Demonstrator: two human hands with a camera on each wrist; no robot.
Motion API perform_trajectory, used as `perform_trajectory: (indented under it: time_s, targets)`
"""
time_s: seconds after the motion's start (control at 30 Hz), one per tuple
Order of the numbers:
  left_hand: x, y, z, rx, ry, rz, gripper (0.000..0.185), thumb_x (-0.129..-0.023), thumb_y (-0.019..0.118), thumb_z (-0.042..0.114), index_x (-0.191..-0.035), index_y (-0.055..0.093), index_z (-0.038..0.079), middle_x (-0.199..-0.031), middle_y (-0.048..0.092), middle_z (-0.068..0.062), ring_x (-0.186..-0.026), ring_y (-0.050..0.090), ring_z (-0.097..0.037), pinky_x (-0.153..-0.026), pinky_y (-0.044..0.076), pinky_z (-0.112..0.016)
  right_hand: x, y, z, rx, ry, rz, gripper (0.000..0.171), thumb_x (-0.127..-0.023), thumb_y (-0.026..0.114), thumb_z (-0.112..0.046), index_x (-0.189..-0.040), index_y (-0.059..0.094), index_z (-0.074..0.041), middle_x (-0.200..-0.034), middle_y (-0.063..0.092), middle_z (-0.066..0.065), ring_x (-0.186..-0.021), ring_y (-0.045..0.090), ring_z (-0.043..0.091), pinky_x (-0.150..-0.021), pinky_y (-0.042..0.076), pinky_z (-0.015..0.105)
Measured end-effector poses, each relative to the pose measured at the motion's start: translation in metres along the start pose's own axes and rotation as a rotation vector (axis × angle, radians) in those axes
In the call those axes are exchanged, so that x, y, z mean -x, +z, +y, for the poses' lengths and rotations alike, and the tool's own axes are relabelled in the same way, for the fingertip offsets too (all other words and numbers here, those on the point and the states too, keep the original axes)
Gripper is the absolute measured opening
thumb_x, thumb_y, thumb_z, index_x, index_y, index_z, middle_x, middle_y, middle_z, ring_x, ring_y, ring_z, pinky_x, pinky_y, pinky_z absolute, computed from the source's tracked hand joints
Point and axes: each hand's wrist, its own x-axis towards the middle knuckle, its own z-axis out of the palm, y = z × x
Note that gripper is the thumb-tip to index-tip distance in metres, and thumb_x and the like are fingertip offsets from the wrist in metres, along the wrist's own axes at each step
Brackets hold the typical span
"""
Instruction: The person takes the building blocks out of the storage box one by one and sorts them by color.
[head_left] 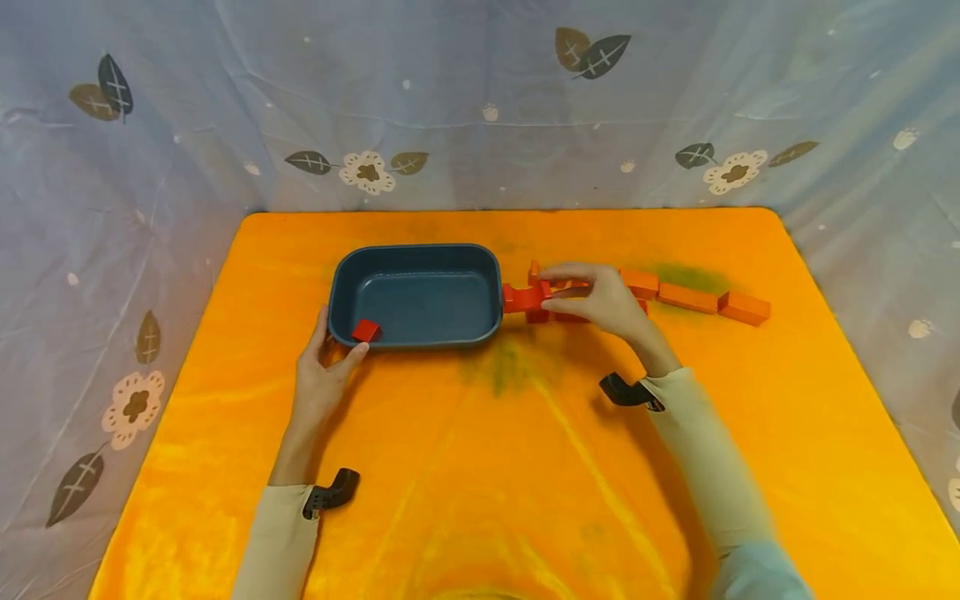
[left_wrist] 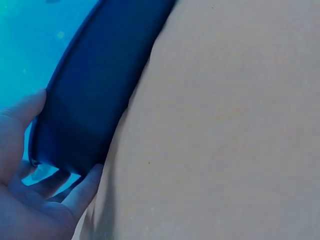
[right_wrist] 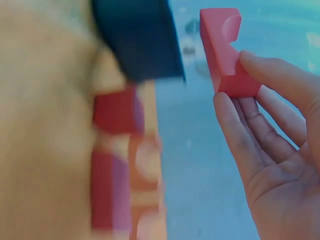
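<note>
A dark blue rectangular tub (head_left: 427, 308) sits on the orange cloth with a small red block (head_left: 366, 331) inside at its near left corner. My left hand (head_left: 321, 379) grips that corner from outside, thumb and fingers spread on either side of it, as the left wrist view also shows around the blue wall (left_wrist: 95, 95). Just beyond the tub's right end, my right hand (head_left: 600, 302) pinches a red arch block (head_left: 527, 297) by one end. In the right wrist view, the arch block (right_wrist: 227, 60) shows its curved notch, with thumb and fingertips at its lower end.
Several orange and red blocks lie to the right, partly hidden by the right hand. A row of orange blocks (head_left: 687, 298) runs toward the right edge. A patterned grey curtain (head_left: 480, 108) stands behind the table and along both sides.
</note>
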Motion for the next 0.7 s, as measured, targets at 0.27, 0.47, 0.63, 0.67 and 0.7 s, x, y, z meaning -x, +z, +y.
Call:
perform_trajectory:
  time_s: [0.27,0.47,0.63,0.67,0.7]
  targets:
    - [0.0,0.001,-0.001,-0.006,-0.009,0.005,0.081,-0.093,0.068,0.011,-0.156,0.017,0.005,-0.163,0.016,-0.01,-0.146,0.025,-0.03,-0.118,0.025,-0.046,0.047,-0.067,0.028,0.029,0.064,0.183,0.044,-0.087,0.075,-0.007,-0.128,0.063,0.003,-0.119,0.068,-0.003,-0.094,0.069,0.004,-0.078,0.058,0.022]
    - [0.001,0.002,0.003,-0.018,-0.01,0.007,0.081,-0.094,0.067,0.012,-0.157,0.016,0.006,-0.163,0.016,-0.01,-0.146,0.025,-0.03,-0.118,0.024,-0.046,0.081,-0.106,0.047,0.122,0.081,0.29,0.043,-0.09,0.071,-0.008,-0.13,0.061,0.001,-0.115,0.066,-0.016,-0.1,0.063,-0.002,-0.078,0.054,0.013]
    - [-0.005,0.0,-0.01,0.001,-0.002,0.002,0.082,-0.093,0.068,0.011,-0.157,0.017,0.009,-0.163,0.015,-0.007,-0.146,0.024,-0.029,-0.118,0.025,-0.046,0.098,-0.12,0.07,0.155,0.07,0.337,0.043,-0.09,0.069,-0.004,-0.131,0.059,0.006,-0.112,0.065,-0.021,-0.105,0.059,-0.004,-0.081,0.051,0.009]
    - [-0.007,-0.001,-0.014,0.006,0.002,0.0,0.083,-0.092,0.069,0.012,-0.157,0.017,0.01,-0.163,0.015,-0.006,-0.146,0.024,-0.028,-0.118,0.025,-0.045,0.1,-0.121,0.074,0.155,0.064,0.341,0.042,-0.09,0.069,-0.002,-0.13,0.059,0.008,-0.112,0.065,-0.021,-0.105,0.058,-0.005,-0.082,0.051,0.008]
    - [-0.008,-0.001,-0.019,0.009,0.004,0.0,0.083,-0.092,0.069,0.013,-0.157,0.017,0.012,-0.163,0.015,-0.003,-0.146,0.024,-0.027,-0.118,0.025,-0.045,0.102,-0.122,0.078,0.156,0.062,0.345,0.042,-0.09,0.069,-0.001,-0.13,0.058,0.009,-0.111,0.065,-0.021,-0.105,0.058,-0.005,-0.083,0.05,0.008]
